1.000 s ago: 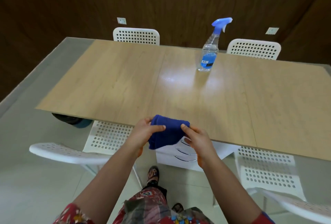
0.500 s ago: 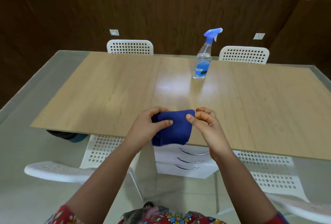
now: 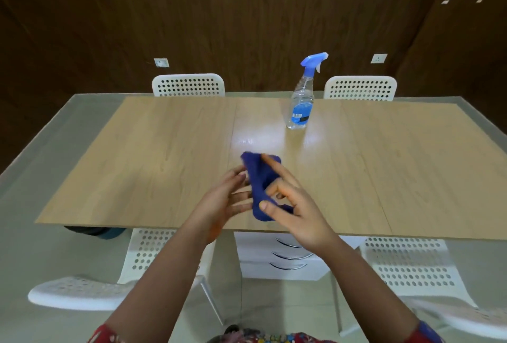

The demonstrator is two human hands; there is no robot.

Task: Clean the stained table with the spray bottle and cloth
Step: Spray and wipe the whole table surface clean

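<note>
Cloth [image 3: 262, 187]: dark blue, bunched, above near table [image 3: 153, 161] edge. Right hand [image 3: 292, 211] pinches it loosely, fingers splayed; left hand [image 3: 223, 200] open, fingertips alongside. Spray bottle [image 3: 301, 103] upright, far side. Risk: weak pinch may drop cloth.

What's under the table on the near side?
Under the table's near edge, a white drawer unit with three curved handles, two white perforated chairs, and a dark object at the left. The tabletop hides whatever lies farther back.
</note>
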